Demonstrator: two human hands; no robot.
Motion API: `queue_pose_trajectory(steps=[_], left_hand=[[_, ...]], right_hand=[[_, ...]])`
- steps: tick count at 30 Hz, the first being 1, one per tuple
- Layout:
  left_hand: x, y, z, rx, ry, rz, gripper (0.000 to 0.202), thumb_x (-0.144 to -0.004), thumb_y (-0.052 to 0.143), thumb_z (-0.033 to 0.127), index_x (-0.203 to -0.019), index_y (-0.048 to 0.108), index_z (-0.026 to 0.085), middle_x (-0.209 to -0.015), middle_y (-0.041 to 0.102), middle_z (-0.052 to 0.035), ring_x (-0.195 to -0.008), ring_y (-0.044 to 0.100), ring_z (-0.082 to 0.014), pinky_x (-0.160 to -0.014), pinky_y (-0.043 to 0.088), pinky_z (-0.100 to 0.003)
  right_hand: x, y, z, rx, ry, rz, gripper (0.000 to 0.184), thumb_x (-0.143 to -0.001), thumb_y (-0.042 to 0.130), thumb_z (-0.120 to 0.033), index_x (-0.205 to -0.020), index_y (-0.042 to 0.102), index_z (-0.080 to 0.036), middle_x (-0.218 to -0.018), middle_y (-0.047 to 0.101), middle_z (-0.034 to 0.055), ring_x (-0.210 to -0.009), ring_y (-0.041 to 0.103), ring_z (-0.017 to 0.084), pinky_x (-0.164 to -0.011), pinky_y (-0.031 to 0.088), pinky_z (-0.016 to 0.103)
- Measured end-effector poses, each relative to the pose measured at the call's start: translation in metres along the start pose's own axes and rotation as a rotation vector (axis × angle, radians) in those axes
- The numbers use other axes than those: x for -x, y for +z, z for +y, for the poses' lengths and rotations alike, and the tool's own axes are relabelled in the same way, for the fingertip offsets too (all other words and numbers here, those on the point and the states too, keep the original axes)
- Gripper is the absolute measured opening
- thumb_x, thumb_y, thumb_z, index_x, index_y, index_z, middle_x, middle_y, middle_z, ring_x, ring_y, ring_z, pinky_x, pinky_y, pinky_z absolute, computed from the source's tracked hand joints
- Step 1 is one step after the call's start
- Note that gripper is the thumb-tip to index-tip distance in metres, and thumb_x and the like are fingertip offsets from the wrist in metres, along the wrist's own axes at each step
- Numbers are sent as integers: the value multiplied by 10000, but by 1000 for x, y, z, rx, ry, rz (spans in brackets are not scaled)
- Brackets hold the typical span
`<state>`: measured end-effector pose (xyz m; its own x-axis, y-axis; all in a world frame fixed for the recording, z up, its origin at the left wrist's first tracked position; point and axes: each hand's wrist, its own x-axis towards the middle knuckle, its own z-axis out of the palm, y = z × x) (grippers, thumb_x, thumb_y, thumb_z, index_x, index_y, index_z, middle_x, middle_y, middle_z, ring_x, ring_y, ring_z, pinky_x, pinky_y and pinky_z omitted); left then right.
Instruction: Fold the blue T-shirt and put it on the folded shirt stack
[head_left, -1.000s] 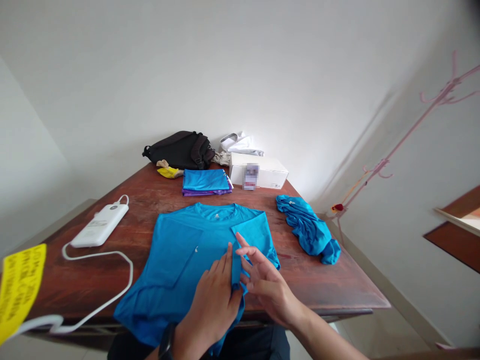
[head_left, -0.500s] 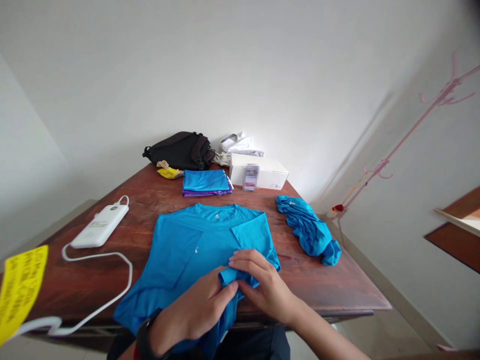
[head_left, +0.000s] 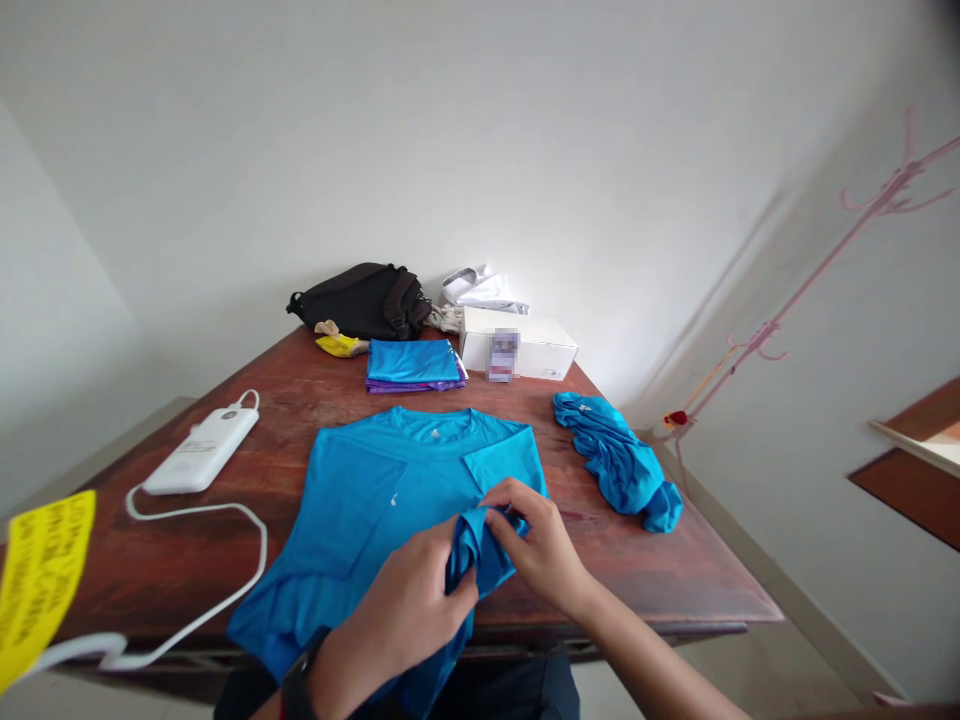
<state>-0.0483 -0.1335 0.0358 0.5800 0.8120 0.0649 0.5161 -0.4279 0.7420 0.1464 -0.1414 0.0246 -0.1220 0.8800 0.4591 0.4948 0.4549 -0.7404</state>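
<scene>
A blue T-shirt point(head_left: 352, 510) lies spread on the wooden table, its collar towards the far side and both sleeves laid inward over the front. Its lower end hangs over the near table edge. My left hand point(head_left: 427, 590) grips bunched cloth of the shirt's right part, thumb towards me. Just beside it, my right hand point(head_left: 536, 540) pinches the same raised cloth between thumb and fingers. The fold stands up between the two hands. A second blue garment point(head_left: 619, 460) lies crumpled to the right, apart from my hands.
Folded blue and purple clothes point(head_left: 412, 362) lie behind the shirt, near a white box point(head_left: 544, 345) and a black bag point(head_left: 360, 300). At left rests a white power bank point(head_left: 202, 450) with a cable point(head_left: 259, 540). A pink coat stand point(head_left: 810, 250) leans in view at right.
My right hand has shifted slightly up and right and now pinches the cloth more tightly. The gripped fold stands higher between my hands; my left hand has moved a little to the right.
</scene>
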Motion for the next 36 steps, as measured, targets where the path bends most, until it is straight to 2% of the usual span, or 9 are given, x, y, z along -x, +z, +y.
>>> queue_pose_trajectory(steps=[4, 8, 11, 13, 16, 18, 24, 29, 36], left_hand=[[-3, 6, -8, -36, -47, 148, 251, -939, 477, 280, -1125, 636, 225, -1044, 742, -90, -991, 698, -263, -843, 494, -312], [-11, 4, -16, 120, -17, 148, 259, -998, 415, 329, -922, 638, 223, -838, 727, -56, -794, 689, -221, -703, 454, -273], [-18, 3, -23, 213, -11, 130, 322, -1008, 411, 366, -806, 605, 207, -765, 692, -38, -732, 644, -194, -663, 429, -256], [-21, 3, -26, 242, -15, 128, 340, -1009, 412, 375, -774, 585, 200, -751, 670, -26, -721, 611, -183, -644, 411, -250], [-22, 3, -27, 248, -26, 147, 350, -1008, 415, 372, -732, 544, 200, -711, 626, -2, -698, 567, -169, -630, 381, -251], [-22, 2, -26, 255, -33, 150, 354, -1010, 407, 372, -733, 543, 198, -702, 611, 8, -683, 543, -161, -622, 364, -252], [-20, 1, -23, 219, -19, 135, 315, -974, 426, 308, -693, 516, 199, -641, 535, 28, -635, 499, -145, -595, 332, -250], [-20, -1, -19, 241, -22, 162, 300, -954, 428, 306, -704, 551, 196, -675, 592, 12, -667, 536, -157, -610, 369, -247], [-21, -7, -22, 314, -100, 236, 343, -952, 388, 406, -690, 520, 227, -772, 644, -19, -792, 572, -198, -707, 460, -277]], right_hand=[[-3, 2, 7, 43, 109, 49, 153, -958, 579, -296, -895, 681, -201, -801, 677, 18, -720, 597, 163, -640, 465, 266], [-6, 5, 16, 66, 153, 44, 171, -949, 583, -324, -898, 687, -199, -769, 670, 12, -682, 591, 160, -614, 473, 269], [-7, 5, 18, 70, 128, 48, 148, -936, 593, -282, -1033, 675, -206, -906, 698, 34, -781, 648, 177, -679, 529, 290], [-6, 3, 16, 89, 36, 5, 248, -932, 603, -238, -1177, 638, -223, -1065, 687, 60, -933, 663, 196, -810, 558, 329], [-4, -3, 9, 155, -118, -148, 413, -920, 664, -241, -1324, 579, -255, -1267, 619, 94, -1179, 598, 237, -1021, 510, 404], [-2, -4, 5, 217, -164, -218, 524, -900, 717, -280, -1391, 538, -272, -1353, 574, 110, -1259, 557, 267, -1070, 486, 440], [4, 4, -2, 308, -166, -175, 656, -856, 765, -299, -1446, 479, -274, -1361, 580, 122, -1261, 566, 298, -1051, 507, 460], [11, 9, -9, 357, -159, -195, 865, -766, 837, -326, -1505, 393, -265, -1436, 539, 147, -1313, 532, 344, -1079, 477, 515], [20, 1, -7, 381, -115, -223, 814, -789, 699, -157, -1525, 376, -278, -1514, 472, 126, -1385, 470, 326, -1127, 439, 516]])
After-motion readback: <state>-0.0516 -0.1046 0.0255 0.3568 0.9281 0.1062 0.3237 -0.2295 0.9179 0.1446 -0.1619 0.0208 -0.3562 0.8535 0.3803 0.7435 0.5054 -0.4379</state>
